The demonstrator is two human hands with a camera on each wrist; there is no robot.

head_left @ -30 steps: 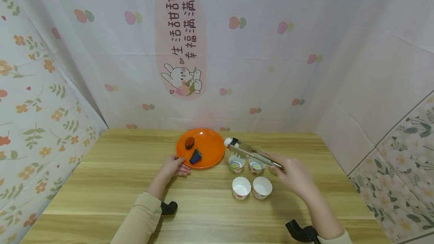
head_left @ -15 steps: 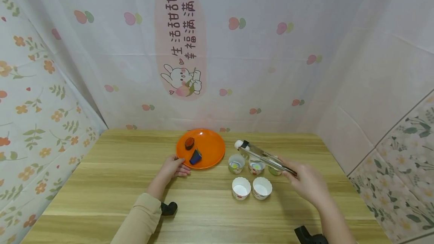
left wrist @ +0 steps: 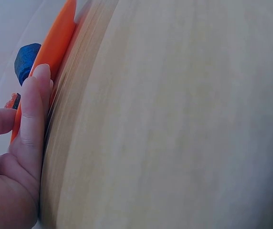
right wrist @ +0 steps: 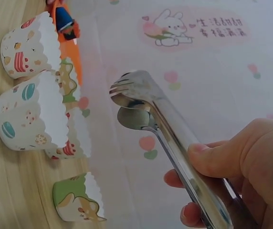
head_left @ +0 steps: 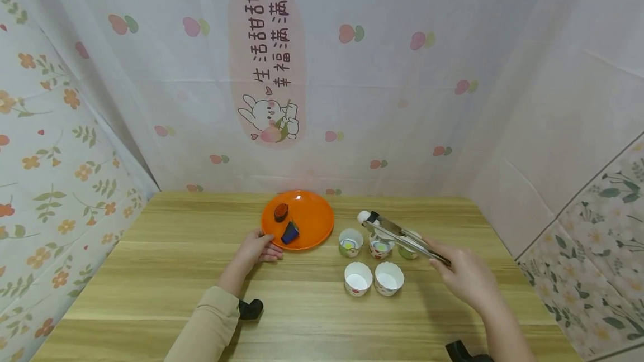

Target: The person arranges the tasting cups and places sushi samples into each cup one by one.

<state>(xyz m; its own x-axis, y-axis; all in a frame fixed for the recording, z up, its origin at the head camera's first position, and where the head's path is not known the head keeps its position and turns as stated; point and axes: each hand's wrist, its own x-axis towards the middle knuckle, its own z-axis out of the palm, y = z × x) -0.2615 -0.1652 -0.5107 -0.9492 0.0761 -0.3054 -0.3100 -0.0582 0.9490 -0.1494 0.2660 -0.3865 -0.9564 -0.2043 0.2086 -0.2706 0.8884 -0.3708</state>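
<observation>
My left hand [head_left: 261, 246] pinches the near-left rim of an orange plate [head_left: 314, 228], thumb above and fingers beneath, as the left wrist view shows. On the plate lie a sushi piece with orange-red roe [head_left: 281, 212] and a dark blue wrapped piece [head_left: 290, 233]. My right hand [head_left: 465, 275] grips metal tongs [right wrist: 174, 138], one end fork-shaped, the other spoon-shaped. At their tips in the head view is a white sushi piece [head_left: 363, 217] with a black band, above the back paper cups. The right wrist view mostly hides that piece.
Three patterned paper cups stand in a back row: left [head_left: 350, 243], middle [head_left: 380, 248] and right [head_left: 409, 251]. Two white-lined cups, one left [head_left: 358, 279] and one right [head_left: 389, 279], stand in front. A printed cloth [head_left: 382, 99] hangs behind the wooden table [head_left: 166, 272].
My right hand has drawn the tongs rightward and toward me, taking the white sushi piece from beside the plate to above the back cups. My left hand has stayed on the plate.
</observation>
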